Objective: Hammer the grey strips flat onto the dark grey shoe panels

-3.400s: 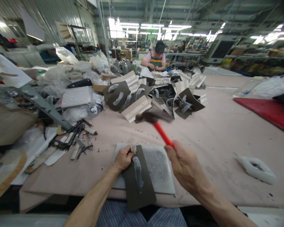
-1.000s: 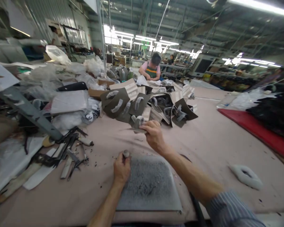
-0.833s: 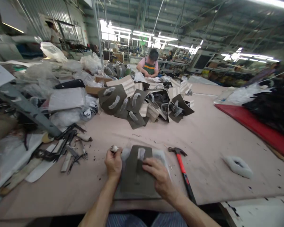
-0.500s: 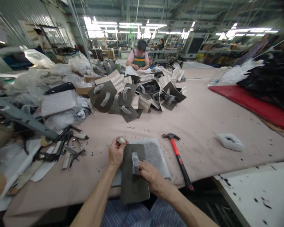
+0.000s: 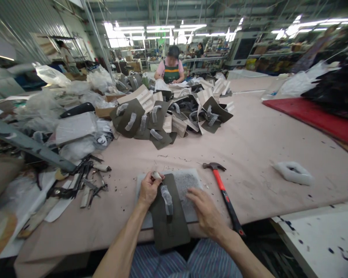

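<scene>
Fingers (image 5: 155, 185) of the left hand (image 5: 146, 192) are gripping a small pale tool (image 5: 156, 176) at the far left corner of a dark panel (image 5: 175, 227), which is lying across a grey slab (image 5: 193, 184) and overhanging the near edge of the counter (image 5: 249, 146). A plastic-wrapped handle (image 5: 166, 197) is running along the panel's middle. Over the slab's right part, the right hand (image 5: 205, 213) is hanging with loosely parted fingers; whether they are touching it, one cannot tell. A red-and-black hammer (image 5: 222, 189) is lying just right of that hand, its grip end poking past the edge. Farther right, a white bundle (image 5: 295, 175) is sitting near a red board (image 5: 313, 116). Loose hand tools (image 5: 88, 173) are crowding the left side beside a slanting grey bar (image 5: 34, 144), with plastic bags (image 5: 52, 77) bulging behind. Straight ahead, a jumbled pile of similar panels (image 5: 132, 119) is blocking the way across, and a person in a green apron (image 5: 171, 72) is facing it from beyond.
</scene>
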`<state>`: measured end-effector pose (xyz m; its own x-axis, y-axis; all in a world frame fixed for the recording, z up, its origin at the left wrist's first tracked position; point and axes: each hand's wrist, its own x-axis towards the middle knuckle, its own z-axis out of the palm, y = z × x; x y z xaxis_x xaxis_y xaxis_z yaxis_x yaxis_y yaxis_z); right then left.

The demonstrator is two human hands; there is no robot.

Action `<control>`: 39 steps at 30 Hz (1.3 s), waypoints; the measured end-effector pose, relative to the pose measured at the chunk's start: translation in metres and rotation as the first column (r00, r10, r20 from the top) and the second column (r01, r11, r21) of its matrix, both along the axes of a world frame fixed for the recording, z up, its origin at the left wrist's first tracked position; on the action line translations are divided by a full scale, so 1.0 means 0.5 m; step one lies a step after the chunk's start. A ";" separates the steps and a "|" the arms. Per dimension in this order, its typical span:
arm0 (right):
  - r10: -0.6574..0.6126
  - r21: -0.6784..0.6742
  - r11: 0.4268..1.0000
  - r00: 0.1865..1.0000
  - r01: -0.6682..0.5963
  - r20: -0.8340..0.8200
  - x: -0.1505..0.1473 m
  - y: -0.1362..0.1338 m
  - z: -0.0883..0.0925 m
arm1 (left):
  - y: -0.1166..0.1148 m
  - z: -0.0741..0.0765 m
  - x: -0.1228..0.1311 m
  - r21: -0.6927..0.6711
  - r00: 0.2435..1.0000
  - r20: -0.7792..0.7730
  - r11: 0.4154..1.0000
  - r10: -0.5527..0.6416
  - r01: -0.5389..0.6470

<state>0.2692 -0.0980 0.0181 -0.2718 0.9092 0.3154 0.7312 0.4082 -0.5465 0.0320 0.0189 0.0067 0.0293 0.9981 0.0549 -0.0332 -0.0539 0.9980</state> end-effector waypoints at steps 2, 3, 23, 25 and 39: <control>-0.300 0.072 0.951 0.954 0.300 -0.001 0.057 -0.008 -0.022 | -0.001 0.000 0.000 -0.004 1.000 -0.020 1.000 -0.013 0.013; -0.423 0.076 0.905 0.906 0.420 0.028 0.086 -0.012 -0.031 | -0.001 0.000 0.000 -0.005 0.999 -0.030 1.000 -0.017 0.017; -0.824 -0.861 0.499 0.255 -0.097 -0.506 0.103 0.072 0.071 | -0.010 0.006 -0.002 0.170 0.901 -0.430 0.974 -0.062 0.148; -0.747 -0.801 0.598 0.389 0.037 -0.539 0.067 0.070 0.099 | -0.012 0.007 -0.001 0.173 0.898 -0.437 0.974 -0.055 0.144; -0.351 0.098 0.923 0.918 0.372 -0.183 -0.018 0.077 0.299 | -0.014 0.007 -0.001 0.137 0.909 -0.410 0.981 -0.073 0.140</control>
<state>0.2600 -0.0594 0.1674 0.1314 0.8848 0.4471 0.7500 0.2062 -0.6285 0.0313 0.0119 0.0100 0.1880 0.9666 0.1741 0.3531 -0.2319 0.9064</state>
